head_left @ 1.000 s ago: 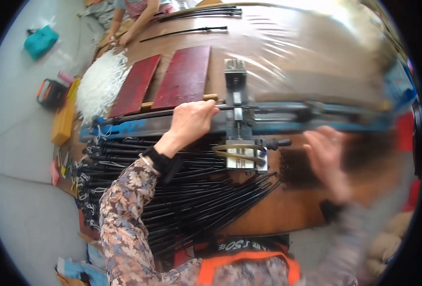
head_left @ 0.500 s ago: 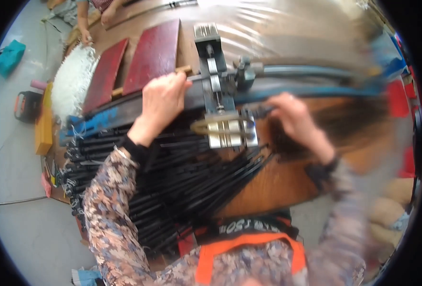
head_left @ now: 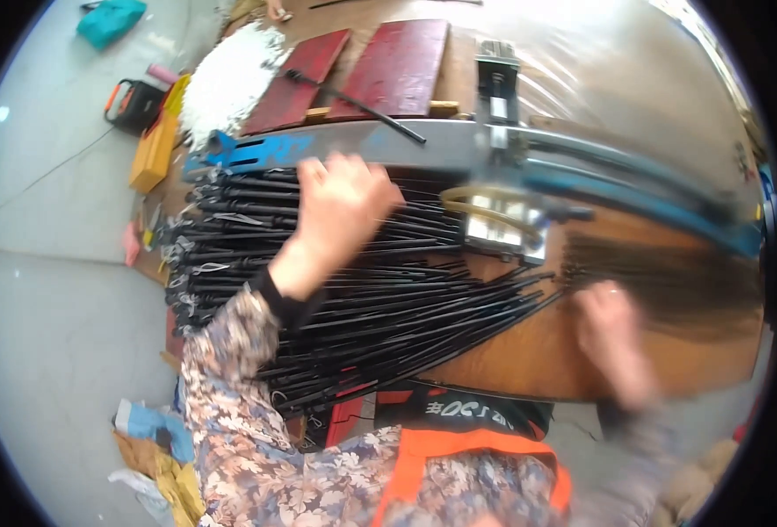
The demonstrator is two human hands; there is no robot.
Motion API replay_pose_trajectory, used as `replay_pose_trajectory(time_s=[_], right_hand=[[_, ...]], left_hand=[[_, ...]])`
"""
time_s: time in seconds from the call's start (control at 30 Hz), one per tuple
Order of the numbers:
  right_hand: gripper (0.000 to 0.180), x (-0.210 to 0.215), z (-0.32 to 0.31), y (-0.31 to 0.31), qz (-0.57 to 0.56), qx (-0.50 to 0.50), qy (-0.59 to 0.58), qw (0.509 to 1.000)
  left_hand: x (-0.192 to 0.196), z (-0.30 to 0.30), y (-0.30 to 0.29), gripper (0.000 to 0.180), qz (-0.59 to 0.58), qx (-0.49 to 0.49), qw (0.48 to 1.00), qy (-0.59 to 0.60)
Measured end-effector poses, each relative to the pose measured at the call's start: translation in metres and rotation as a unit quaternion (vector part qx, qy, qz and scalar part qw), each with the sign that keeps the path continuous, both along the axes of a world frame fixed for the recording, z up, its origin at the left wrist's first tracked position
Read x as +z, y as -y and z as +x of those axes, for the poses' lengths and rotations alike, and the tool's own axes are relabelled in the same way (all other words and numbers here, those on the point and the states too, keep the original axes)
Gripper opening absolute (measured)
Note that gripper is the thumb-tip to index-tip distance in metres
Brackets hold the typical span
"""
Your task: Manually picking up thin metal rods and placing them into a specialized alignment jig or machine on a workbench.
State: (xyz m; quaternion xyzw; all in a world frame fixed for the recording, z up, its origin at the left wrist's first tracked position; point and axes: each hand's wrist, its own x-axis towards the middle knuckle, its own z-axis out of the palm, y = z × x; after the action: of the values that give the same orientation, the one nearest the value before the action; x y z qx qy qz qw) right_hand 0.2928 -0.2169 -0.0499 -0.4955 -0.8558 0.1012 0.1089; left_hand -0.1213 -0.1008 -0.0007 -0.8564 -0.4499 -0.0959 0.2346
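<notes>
My left hand (head_left: 344, 206) hovers over the pile of black rods (head_left: 318, 303), just in front of the blue-grey metal rail (head_left: 388, 145). Its fingers are bent downward and blurred, so their grip does not show. Beyond it, a single black rod (head_left: 366, 107) with a thicker end lies slanting across a red board and the rail. On the right, my right hand (head_left: 612, 334) is smeared by motion at the near end of a bundle of thin dark rods (head_left: 669, 281). Between the hands stands a metal clamping device (head_left: 502, 228) with a yellowish hose.
Two red boards (head_left: 397, 66) lie at the back beside a heap of white strands (head_left: 230, 83). To the left are a yellow box (head_left: 154, 154) and a black-and-orange case (head_left: 133, 105). Another person's hand (head_left: 278, 10) shows at the far edge.
My left hand has left the clamping device and come nearer over the pile. A rod now lies across the rail and board. My right hand has moved from the device toward the thin rods. The view has shifted.
</notes>
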Motion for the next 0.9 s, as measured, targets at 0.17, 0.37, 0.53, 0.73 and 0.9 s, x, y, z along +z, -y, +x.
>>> replay_pose_trajectory(time_s=[0.17,0.37,0.53,0.73,0.9], right_hand=[[0.024,0.041,-0.018,-0.005,0.013,0.036,-0.124,0.992],[0.006,0.037,-0.020,-0.015,-0.071,-0.012,-0.126,0.989],[0.008,0.073,-0.056,-0.013,-0.054,-0.003,-0.169,0.984],[0.013,0.034,-0.015,-0.012,-0.121,-0.009,-0.264,0.957],[0.018,0.036,-0.019,0.006,-0.083,-0.066,-0.323,0.940]], left_hand=[[-0.018,-0.015,0.074,0.034,-0.156,0.062,0.985,0.051],[-0.024,-0.023,0.069,0.021,-0.117,-0.034,0.986,0.113],[-0.004,0.030,0.094,0.021,-0.250,-0.095,0.954,0.136],[-0.002,0.097,0.089,0.031,-0.300,-0.150,0.928,0.161],[0.007,0.112,0.089,0.034,-0.305,-0.172,0.916,0.194]])
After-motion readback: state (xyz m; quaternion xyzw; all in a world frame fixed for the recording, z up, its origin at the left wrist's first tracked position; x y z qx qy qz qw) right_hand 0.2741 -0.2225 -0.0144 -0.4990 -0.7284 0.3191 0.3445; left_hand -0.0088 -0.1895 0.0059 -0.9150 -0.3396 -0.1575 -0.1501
